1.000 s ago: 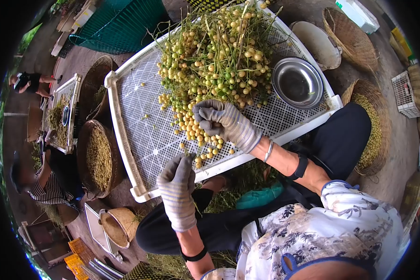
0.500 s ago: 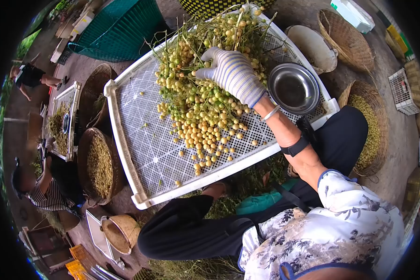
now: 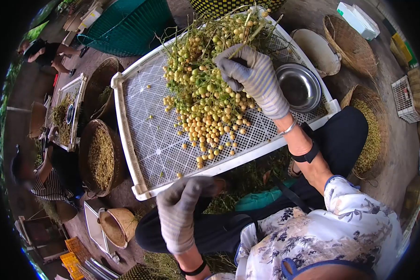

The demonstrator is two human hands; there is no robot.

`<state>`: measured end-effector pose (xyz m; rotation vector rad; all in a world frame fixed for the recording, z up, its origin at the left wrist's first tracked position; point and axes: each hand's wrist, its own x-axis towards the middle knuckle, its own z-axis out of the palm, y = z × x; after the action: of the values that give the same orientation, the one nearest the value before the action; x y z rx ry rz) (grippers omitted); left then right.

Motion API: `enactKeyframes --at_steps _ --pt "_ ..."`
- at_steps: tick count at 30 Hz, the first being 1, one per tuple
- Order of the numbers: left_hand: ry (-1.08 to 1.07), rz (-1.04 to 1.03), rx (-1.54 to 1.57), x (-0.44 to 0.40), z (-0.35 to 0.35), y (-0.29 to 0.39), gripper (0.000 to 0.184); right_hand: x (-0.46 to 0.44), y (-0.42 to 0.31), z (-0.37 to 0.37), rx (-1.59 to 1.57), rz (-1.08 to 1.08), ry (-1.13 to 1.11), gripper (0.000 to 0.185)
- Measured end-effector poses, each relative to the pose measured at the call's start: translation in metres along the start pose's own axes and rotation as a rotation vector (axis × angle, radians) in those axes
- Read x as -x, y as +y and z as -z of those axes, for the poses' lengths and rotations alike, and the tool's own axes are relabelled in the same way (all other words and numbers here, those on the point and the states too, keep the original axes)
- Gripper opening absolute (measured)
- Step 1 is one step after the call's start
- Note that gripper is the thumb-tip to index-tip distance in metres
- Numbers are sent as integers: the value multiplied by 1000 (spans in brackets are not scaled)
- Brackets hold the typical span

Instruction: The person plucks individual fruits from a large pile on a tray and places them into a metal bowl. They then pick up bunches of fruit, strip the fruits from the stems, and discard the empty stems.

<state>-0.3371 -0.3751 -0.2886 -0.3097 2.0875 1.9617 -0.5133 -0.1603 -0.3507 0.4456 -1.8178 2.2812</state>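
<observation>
A heap of small round yellow-green fruits on thin stems (image 3: 205, 84) lies on a white perforated plastic tray (image 3: 147, 126). Over the heap's right side is my right hand (image 3: 254, 77), in a striped glove, its fingers curled and closed. What they pinch, if anything, is hidden. My left hand (image 3: 179, 205), also gloved, is just off the tray's near edge. Its fingertips are smeared by motion and its grip does not show. Loose fruits (image 3: 210, 128) are spread below the heap. A shiny metal bowl (image 3: 297, 87) sits on the tray beside my right hand.
Wicker baskets of fruit stand to the left (image 3: 100, 158) and right (image 3: 366, 135). A green woven basket (image 3: 126, 28) and a pale basin (image 3: 317, 51) flank the far side. At left, one person (image 3: 51, 179) works by another tray (image 3: 72, 112); another person (image 3: 51, 51) is farther back.
My left hand has come into view at the tray's near edge. My right hand has drawn back to the right, and its spread fingers have curled closed.
</observation>
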Motion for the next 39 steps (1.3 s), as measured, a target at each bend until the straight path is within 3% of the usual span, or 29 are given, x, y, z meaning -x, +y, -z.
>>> enactKeyframes --at_steps 2,4,6,7,11,12,14,18,21,23,26,32,33,34,36,37,39 --pt "-143 -46 253 -51 -22 -24 43 22 1 -15 -124 26 -14 9" --pt "-81 -114 613 -87 -46 -30 46 43 11 -31 -53 63 -25 8" --pt "20 -100 902 -114 -47 -37 41 56 23 -37 141 284 -183 12" --pt "102 -87 930 -127 -35 -56 30 62 24 -40 214 346 -265 18" --pt "179 -194 721 -120 -20 -49 26 77 47 -45 628 531 -550 32" --pt "137 -214 694 -117 -11 -49 25 75 46 -39 708 359 -733 32" --pt "297 -205 380 -106 -3 -42 21 68 46 -37 374 341 -568 28" --pt "327 -254 174 -93 11 -48 17 54 36 -34 172 98 -208 16" --pt "336 -256 -43 -87 12 -65 17 49 22 -38 168 25 -328 26" --pt "335 -286 64 -86 2 -71 16 54 17 -46 263 -118 -447 33" --pt "390 -228 -2 -82 -6 -75 13 66 39 -54 289 64 -373 32" --pt "346 -228 -74 -77 4 -88 9 69 45 -50 367 174 -432 30" --pt "346 -262 -83 -77 8 -93 12 66 41 -47 304 88 -500 26" --pt "378 -337 -299 -80 24 -118 16 64 41 -42 79 -112 -509 24" --pt "160 -222 -165 -76 27 -89 17 59 43 -31 -377 -506 -504 21" --pt "130 -128 -174 -75 30 -83 21 56 50 -31 -512 -433 -484 25" --pt "47 -139 -323 -77 37 -85 24 49 52 -38 -356 -353 -426 30"
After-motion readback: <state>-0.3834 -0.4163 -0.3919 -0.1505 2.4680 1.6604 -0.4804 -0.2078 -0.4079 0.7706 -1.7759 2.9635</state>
